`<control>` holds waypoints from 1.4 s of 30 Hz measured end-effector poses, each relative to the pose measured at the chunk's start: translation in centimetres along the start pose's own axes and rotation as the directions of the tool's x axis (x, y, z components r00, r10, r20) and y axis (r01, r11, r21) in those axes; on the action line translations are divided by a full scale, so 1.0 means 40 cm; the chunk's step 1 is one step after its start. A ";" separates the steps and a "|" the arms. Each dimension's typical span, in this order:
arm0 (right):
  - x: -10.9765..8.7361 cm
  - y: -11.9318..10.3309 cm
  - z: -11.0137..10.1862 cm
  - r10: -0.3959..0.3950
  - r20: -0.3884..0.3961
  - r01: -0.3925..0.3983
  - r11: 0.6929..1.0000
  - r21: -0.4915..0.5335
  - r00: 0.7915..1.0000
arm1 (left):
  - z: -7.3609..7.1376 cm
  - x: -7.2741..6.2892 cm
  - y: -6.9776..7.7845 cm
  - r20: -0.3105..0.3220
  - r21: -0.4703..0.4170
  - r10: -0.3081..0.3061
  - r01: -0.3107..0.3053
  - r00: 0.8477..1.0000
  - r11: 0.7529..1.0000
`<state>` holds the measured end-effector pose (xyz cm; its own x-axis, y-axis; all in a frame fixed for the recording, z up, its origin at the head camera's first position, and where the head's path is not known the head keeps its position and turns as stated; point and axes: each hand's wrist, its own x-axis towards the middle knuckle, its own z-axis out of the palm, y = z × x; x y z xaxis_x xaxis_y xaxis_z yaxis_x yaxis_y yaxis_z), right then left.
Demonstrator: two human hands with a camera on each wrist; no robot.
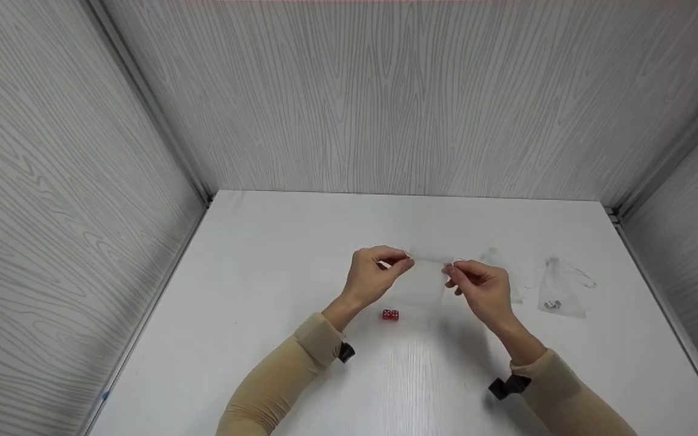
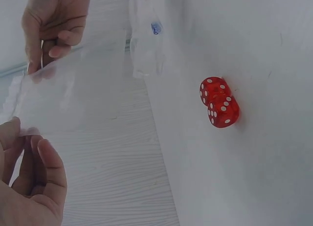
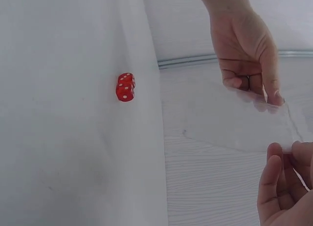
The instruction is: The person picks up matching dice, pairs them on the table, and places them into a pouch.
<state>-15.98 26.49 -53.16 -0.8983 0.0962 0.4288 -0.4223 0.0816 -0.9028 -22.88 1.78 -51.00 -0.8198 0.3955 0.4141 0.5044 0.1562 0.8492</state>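
Observation:
A sheer white drawstring bag [image 1: 425, 281] hangs stretched between the two hands. My left hand [image 1: 371, 275] pinches one upper corner between thumb and fingers. The other upper corner is pinched by my right hand [image 1: 483, 292]. In the left wrist view the bag's see-through cloth [image 2: 73, 99] spans flat from hand to hand, and nothing shows inside it. Two red dice [image 1: 390, 315] with white dots lie side by side on the table, nearer to me than the bag. The right wrist view shows the same dice [image 3: 125, 87] left of the bag.
At the right of the white table [image 1: 264, 254] lies a sheer drawstring bag [image 1: 561, 287] with small dice inside and its cord spread out. Another sheer bag [image 1: 514, 290] lies partly behind my right hand. Grain-patterned panels [image 1: 349, 103] enclose the table's back and sides.

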 end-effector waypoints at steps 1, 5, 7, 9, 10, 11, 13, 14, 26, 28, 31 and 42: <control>-0.002 0.000 -0.001 -0.039 0.003 0.039 0.999 -0.005 0.999 | 0.000 -0.001 0.001 -0.003 -0.002 0.004 -0.004 1.000 1.000; -0.005 -0.002 -0.006 -0.180 0.005 0.180 0.983 -0.038 0.984 | 0.003 -0.003 0.005 -0.008 -0.011 0.018 -0.018 1.000 1.000; -0.004 -0.007 -0.007 -0.230 0.003 0.229 0.971 -0.073 0.973 | 0.005 -0.003 0.006 -0.006 -0.017 0.019 -0.019 1.000 1.000; -0.001 -0.013 -0.007 -0.269 0.001 0.267 0.954 -0.133 0.963 | 0.007 -0.003 0.007 -0.003 -0.024 0.021 -0.021 1.000 0.999; 0.000 -0.017 -0.007 -0.287 0.000 0.283 0.945 -0.164 0.958 | 0.008 -0.003 0.008 -0.002 -0.027 0.023 -0.023 1.000 0.999; 0.002 -0.021 -0.007 -0.303 -0.001 0.297 0.934 -0.198 0.953 | 0.010 -0.002 0.009 -0.004 -0.030 0.026 -0.026 1.000 0.999; 0.004 -0.027 -0.006 -0.330 -0.004 0.319 0.913 -0.256 0.944 | 0.014 -0.001 0.011 -0.012 -0.034 0.034 -0.034 0.999 0.999; 0.005 -0.029 -0.005 -0.344 -0.006 0.328 0.901 -0.282 0.939 | 0.016 -0.001 0.011 -0.016 -0.034 0.038 -0.038 0.999 0.999; 0.008 -0.016 0.022 -0.400 0.000 0.381 0.873 -0.306 0.917 | 0.082 -0.002 0.023 0.008 -0.054 0.057 -0.057 0.998 0.997; 0.007 -0.014 0.028 -0.409 -0.010 0.387 0.871 -0.302 0.913 | 0.093 -0.002 0.023 0.007 -0.052 0.055 -0.055 0.998 0.997; 0.004 -0.012 0.034 -0.409 -0.025 0.384 0.875 -0.293 0.912 | 0.107 -0.003 0.023 0.006 -0.063 0.050 -0.050 0.999 0.997; 0.002 0.000 0.004 -0.395 -0.021 0.370 0.876 -0.311 0.918 | 0.112 -0.005 0.010 0.032 -0.046 0.030 -0.029 0.999 0.999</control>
<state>-16.07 26.33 -53.14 -0.6554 0.0772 0.7513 -0.6637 0.4158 -0.6218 -21.28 5.83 -52.23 -0.7949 0.4291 0.4289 0.5148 0.1031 0.8511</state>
